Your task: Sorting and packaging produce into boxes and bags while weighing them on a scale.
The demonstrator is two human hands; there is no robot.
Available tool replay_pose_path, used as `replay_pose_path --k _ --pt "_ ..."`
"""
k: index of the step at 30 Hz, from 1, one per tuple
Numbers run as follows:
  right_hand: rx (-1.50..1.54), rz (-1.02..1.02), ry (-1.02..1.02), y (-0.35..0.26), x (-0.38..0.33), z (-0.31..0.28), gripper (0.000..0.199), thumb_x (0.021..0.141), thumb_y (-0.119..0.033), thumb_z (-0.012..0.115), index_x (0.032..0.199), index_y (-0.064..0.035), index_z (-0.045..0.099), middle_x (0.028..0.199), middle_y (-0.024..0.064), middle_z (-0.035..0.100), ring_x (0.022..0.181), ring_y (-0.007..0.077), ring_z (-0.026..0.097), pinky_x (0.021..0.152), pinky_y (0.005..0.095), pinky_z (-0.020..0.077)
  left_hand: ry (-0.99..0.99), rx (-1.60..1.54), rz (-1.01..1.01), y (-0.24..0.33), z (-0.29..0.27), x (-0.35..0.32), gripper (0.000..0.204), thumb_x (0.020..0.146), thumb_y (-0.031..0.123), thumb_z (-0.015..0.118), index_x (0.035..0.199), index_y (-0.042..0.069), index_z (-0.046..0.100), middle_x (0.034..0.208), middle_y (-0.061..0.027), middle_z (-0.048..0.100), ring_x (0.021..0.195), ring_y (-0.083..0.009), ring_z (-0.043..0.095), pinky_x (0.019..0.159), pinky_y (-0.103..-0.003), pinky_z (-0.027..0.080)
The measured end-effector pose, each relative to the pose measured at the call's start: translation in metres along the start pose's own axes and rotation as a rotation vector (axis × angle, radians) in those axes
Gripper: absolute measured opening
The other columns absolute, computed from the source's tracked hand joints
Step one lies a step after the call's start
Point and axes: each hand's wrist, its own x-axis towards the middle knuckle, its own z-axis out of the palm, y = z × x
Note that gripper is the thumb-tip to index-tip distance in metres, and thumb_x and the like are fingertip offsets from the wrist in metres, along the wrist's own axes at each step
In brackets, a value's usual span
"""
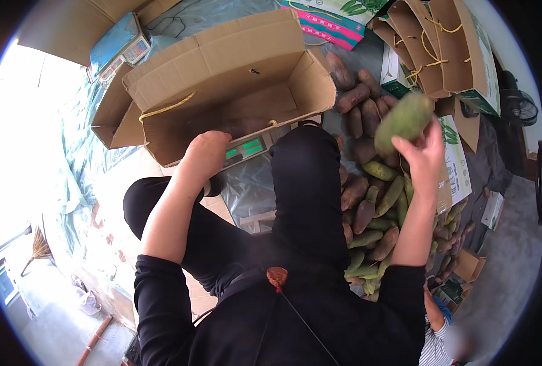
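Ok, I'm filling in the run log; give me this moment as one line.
left hand: at near rim of open carton | right hand: holding green gourd | nearby: green and brown gourd pile

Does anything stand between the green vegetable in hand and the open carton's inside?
The right wall of the carton stands between its inside and the green vegetable; brown vegetables lie below. Nothing visible blocks the way over.
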Motion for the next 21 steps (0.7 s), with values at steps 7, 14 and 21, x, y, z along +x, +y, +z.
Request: replay_pose_path --k 7,14,21 --pt "-0.114 -0.515 -0.393 -0.076 0.068 0.129 0.055 0.065 -0.007 0.075 0.116 -0.0077 0.054 0.109 0.0104 0.060 0.101 0.0249 0.059 0.090 0.0353 0.0469 0.001 -0.005 0.032 -0.003 0.002 0.000 0.030 0.075 0.000 0.052 0.101 0.007 0.067 0.091 -0.0177 0.065 0.091 -0.0340 0.061 0.083 -0.042 0.048" --pt "-0.478 -0.564 -0.754 -0.011 0.077 0.242 0.055 0.060 -0.009 0.075 0.112 -0.0086 0.057 0.103 0.0104 0.060 0.103 0.0296 0.054 0.089 0.0398 0.0451 0.080 0.102 0.117 -0.008 0.008 0.004 0.017 0.075 0.002 0.051 0.085 0.003 0.064 0.085 -0.0173 0.064 0.085 -0.0327 0.063 0.076 -0.042 0.051" --pt "-0.694 -0.436 -0.802 -0.005 0.074 0.228 0.052 0.069 -0.010 0.072 0.118 -0.0104 0.057 0.108 0.0104 0.061 0.105 0.0288 0.056 0.089 0.0390 0.0470 0.055 0.009 0.126 -0.006 -0.001 0.005 0.024 0.076 0.001 0.053 0.097 0.003 0.064 0.090 -0.0202 0.063 0.090 -0.0361 0.060 0.080 -0.045 0.048"
